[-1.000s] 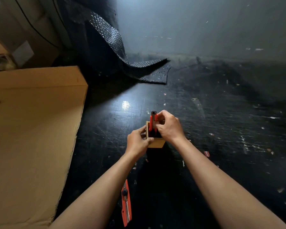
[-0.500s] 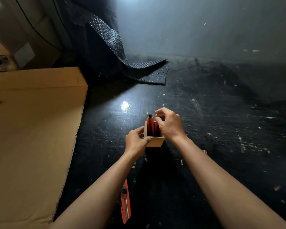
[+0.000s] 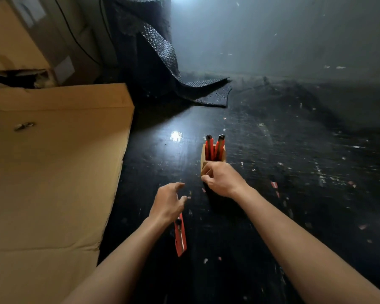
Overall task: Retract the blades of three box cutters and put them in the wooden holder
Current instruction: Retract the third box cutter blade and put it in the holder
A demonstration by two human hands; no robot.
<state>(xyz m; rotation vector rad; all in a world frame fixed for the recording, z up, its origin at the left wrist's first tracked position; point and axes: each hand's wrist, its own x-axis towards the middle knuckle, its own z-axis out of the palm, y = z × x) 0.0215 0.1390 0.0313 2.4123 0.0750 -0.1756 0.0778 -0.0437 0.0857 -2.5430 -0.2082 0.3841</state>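
A small wooden holder stands on the dark floor with two red box cutters upright in it, black ends up. My right hand hovers just in front of the holder, fingers curled, nothing in it. My left hand is lower and to the left, fingers spread, holding nothing. A third red box cutter lies flat on the floor just below my left hand, partly hidden by the wrist.
A large flat cardboard sheet covers the floor on the left. Black bubble wrap drapes down from the back. Cardboard boxes stand at the far left. Small scraps litter the dark floor.
Both hands have let go of the holder and pulled back toward me. The second cutter now stands in the holder. My left hand has dropped toward the cutter on the floor.
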